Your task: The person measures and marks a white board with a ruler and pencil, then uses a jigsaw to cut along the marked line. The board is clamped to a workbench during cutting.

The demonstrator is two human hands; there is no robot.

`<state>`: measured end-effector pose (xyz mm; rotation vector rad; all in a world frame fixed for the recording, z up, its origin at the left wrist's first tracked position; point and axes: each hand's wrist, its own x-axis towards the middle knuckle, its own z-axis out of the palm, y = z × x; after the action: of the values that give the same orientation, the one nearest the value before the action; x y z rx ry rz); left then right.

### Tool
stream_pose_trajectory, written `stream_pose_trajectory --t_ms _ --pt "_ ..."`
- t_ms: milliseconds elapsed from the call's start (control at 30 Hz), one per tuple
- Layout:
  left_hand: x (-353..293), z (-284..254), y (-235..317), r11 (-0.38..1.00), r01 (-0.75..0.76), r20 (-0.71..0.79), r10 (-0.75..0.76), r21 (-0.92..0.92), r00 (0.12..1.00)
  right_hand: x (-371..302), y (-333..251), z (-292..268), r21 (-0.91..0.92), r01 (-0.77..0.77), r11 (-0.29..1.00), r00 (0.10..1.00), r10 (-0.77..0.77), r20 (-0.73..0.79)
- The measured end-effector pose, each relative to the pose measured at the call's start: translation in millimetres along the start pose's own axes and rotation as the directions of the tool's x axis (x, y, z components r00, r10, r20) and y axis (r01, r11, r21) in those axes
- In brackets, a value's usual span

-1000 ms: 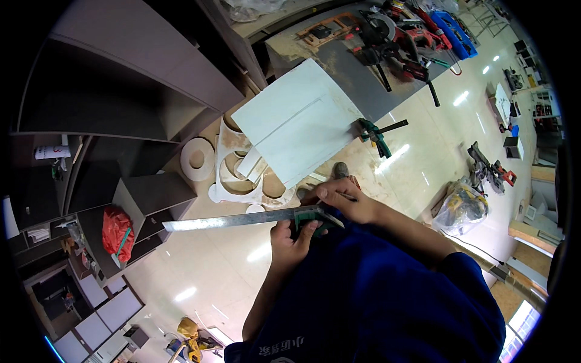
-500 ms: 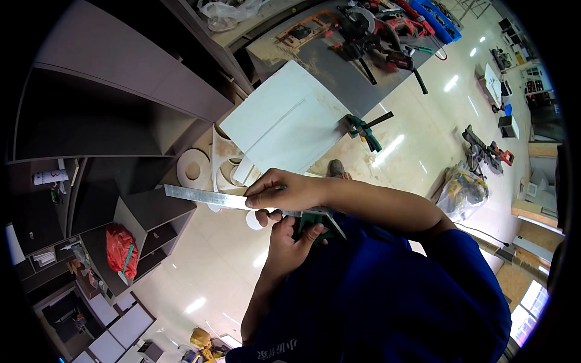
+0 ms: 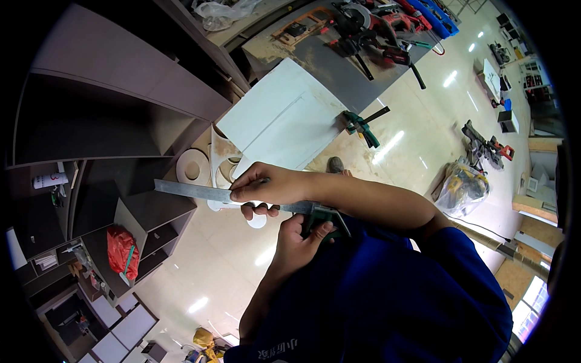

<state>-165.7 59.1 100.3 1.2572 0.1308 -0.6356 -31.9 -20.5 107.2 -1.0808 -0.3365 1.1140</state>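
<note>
A combination square with a long steel blade (image 3: 192, 190) and a green head (image 3: 324, 219) is held in front of my body. My left hand (image 3: 298, 243) grips the green head, thumb laid against it. My right hand (image 3: 263, 184) pinches the blade between thumb and fingers, the other fingertips curled beneath it. A short dark piece shows between my right fingers, too small to name. The blade's free end points left, past the hand. Beyond my right hand lies a white board (image 3: 284, 115), with a green clamp (image 3: 361, 127) at its right corner.
A grey bench (image 3: 387, 78) carries a circular saw (image 3: 357, 24) and other power tools amid sawdust. Dark cabinets (image 3: 115, 100) line the left, a red bag (image 3: 123, 251) on one. Round board offcuts (image 3: 192, 167) lie near the board. A bagged yellow tool (image 3: 463, 187) is on the floor at right.
My right hand has shifted left with the blade, whose tip now reaches farther left. My left hand and the green head have moved slightly right, so the hands are farther apart.
</note>
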Motion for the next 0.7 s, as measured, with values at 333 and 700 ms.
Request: stream_pose_trajectory --t_ms 333,700 --pt "-4 9 -4 0.998 -0.048 -0.030 0.049 0.031 0.998 -7 -4 5 0.038 0.029 0.999 0.999 -0.028 -0.024" --pt "-3 10 -7 0.995 -0.080 -0.031 0.082 0.068 0.996 -10 -5 4 0.095 0.071 0.993 0.996 -0.065 -0.062"
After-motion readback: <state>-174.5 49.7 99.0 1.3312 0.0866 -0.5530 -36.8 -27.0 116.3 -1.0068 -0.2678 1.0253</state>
